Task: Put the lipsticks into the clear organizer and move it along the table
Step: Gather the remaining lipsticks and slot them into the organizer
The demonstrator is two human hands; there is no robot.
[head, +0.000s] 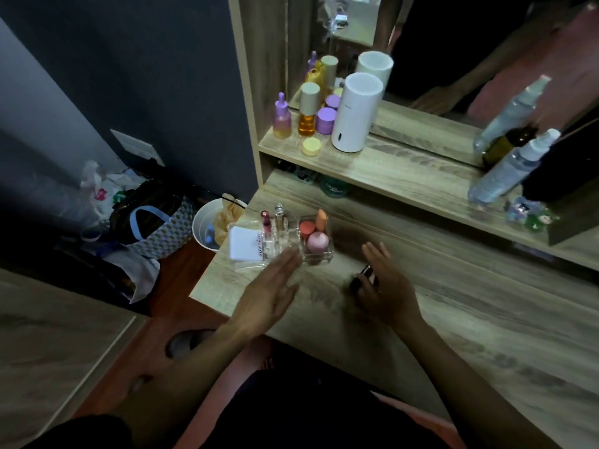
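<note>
Head view — right hand (387,286) grips dark lipstick (364,277).

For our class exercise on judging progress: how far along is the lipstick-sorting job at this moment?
Partly done. Done: a pink lipstick and a clear-capped one stand upright in the clear organizer, near the table's left corner. In hand: the right hand closes its fingers on a dark lipstick lying on the table; the open left hand reaches to the organizer. Left: slotting it, then moving the organizer.
</note>
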